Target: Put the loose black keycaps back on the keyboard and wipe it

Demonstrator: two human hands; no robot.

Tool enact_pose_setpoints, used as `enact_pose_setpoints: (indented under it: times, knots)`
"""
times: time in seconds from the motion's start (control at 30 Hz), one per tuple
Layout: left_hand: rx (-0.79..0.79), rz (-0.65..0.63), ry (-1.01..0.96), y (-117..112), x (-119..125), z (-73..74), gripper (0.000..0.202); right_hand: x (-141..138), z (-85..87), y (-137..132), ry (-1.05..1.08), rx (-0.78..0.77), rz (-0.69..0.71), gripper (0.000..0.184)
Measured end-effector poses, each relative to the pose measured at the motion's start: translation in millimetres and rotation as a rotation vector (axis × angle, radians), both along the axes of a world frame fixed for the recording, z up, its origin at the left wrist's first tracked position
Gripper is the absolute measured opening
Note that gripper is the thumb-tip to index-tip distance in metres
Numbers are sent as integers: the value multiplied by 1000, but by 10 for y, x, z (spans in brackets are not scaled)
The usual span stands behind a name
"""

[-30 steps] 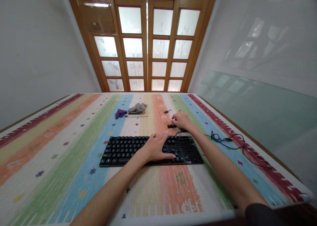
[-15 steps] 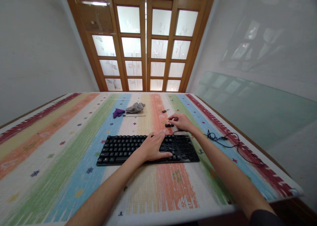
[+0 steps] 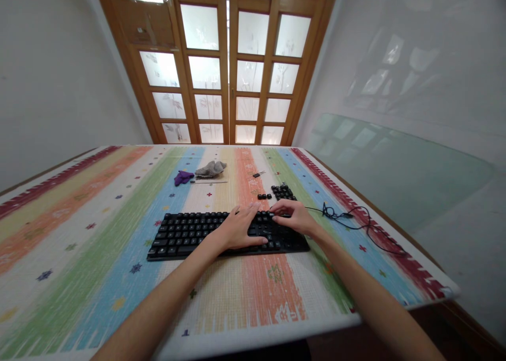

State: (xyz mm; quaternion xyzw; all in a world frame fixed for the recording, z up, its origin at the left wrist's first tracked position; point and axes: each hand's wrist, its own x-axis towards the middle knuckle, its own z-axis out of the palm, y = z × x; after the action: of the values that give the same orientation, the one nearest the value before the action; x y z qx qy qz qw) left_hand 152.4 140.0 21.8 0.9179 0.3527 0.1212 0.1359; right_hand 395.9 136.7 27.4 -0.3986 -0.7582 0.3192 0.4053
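One striped tablecloth (image 3: 221,298) carries a black keyboard (image 3: 190,233), lying toward the near side. A left hand (image 3: 239,232) rests on it, spread wide, gripping nothing; a right hand (image 3: 293,217) curls over its right part, hold impossible to tell, near loose black keycaps (image 3: 282,192).

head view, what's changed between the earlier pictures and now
The right hand has drawn back nearer, from beside the row of loose keycaps to over the right part of the keyboard, revealing a larger keycap cluster. Whether it holds or released anything is unclear. The left hand stays on the keyboard; the purple cloth and gray cloth lie as before.
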Motion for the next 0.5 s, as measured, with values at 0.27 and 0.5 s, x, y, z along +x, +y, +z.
enact_pose_setpoints:
  times: [0.27, 0.5]
  knots:
    - [21, -28, -1, -15, 4, -1, 90, -52, -68, -102, -308, 256, -56, 14]
    - [1, -42, -10, -29, -7, 21, 88, -22, -97, -93, -358, 287, -73, 12]
